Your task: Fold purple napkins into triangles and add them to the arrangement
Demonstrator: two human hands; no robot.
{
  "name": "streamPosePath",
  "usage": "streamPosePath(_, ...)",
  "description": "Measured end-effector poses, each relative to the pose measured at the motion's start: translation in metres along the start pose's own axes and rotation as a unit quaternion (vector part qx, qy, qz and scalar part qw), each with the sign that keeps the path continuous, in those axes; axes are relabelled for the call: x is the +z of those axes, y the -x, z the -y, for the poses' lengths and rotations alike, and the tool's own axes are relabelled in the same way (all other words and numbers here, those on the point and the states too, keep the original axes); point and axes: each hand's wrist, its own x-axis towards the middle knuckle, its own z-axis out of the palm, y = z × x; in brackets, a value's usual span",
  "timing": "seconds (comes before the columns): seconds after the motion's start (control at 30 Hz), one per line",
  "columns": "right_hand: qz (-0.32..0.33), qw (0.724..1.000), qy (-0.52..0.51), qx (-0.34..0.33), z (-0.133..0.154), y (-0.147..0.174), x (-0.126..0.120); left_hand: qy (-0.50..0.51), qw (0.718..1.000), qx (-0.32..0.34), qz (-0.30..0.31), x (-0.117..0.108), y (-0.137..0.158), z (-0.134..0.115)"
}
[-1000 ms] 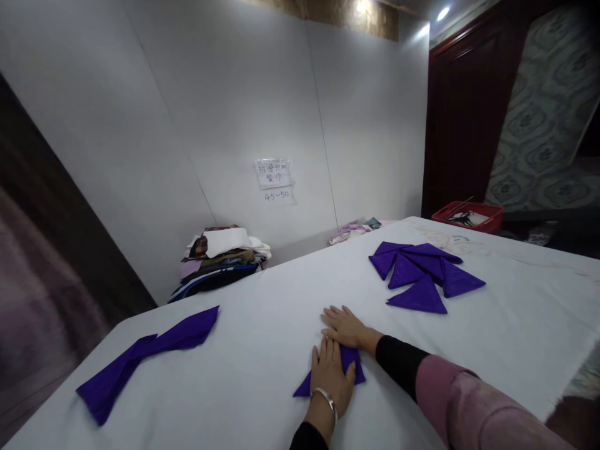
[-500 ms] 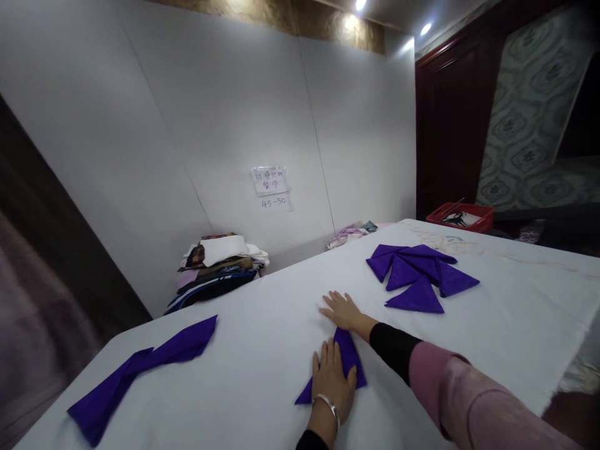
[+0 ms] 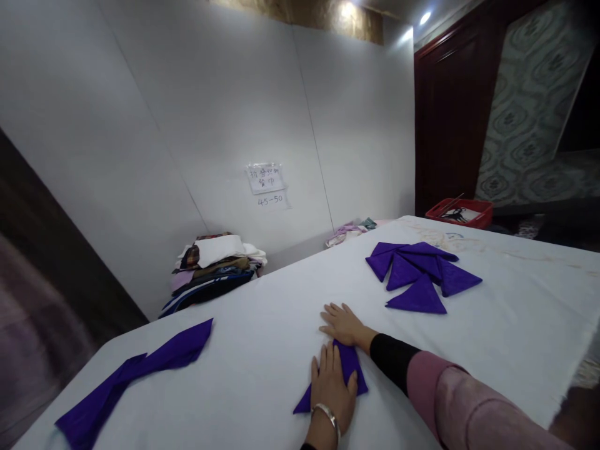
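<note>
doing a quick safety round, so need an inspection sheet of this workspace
Surface: white cloth-covered table, faint beige pattern at its far right
Work pieces: folded purple cloth piece, partly covered; cluster of purple cloth triangles to its right, some overlapping; long creased purple cloth strip at left
Clutter: mixed-colour fabric pile and smaller lilac cloth heap beyond the far edge; red plastic basket farther right, contents unclear
Hands: bare left hand, with silver bracelet, flat on the piece; bare right hand flat at its far tip
Cables: nothing seen
Surroundings: pale wall panels, handwritten white paper notes, dark red door
</note>
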Motion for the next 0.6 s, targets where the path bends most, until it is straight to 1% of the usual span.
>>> streamPosePath(0.17, -0.008, 0.998, 0.005, 0.069, -0.008, -0.015, -0.012, 0.000, 1.000, -0.001, 0.000, -0.003, 0.002, -0.001)
streamPosePath(0.27, -0.015, 0.995, 0.002, 0.094, -0.002, -0.018, -0.019, 0.002, 1.000, -0.005, 0.003, -0.003, 0.001, -0.002)
streamPosePath(0.33, -0.014, 0.997, -0.001, 0.077, 0.006, -0.014, -0.018, 0.006, 1.000, -0.005, 0.004, -0.002, 0.001, -0.002)
streamPosePath(0.43, 0.020, 1.000, -0.022, 0.000, 0.018, 0.000, -0.006, 0.013, 1.000, 0.000, -0.007, 0.000, 0.001, -0.001)
streamPosePath(0.5, 0.039, 0.998, -0.035, -0.036, 0.020, 0.007, 0.002, 0.018, 1.000, 0.002, -0.013, 0.001, 0.001, 0.000)
streamPosePath(0.6, 0.030, 0.999, -0.030, -0.031, 0.014, 0.007, 0.007, 0.021, 1.000, 0.005, -0.006, 0.002, 0.001, 0.001)
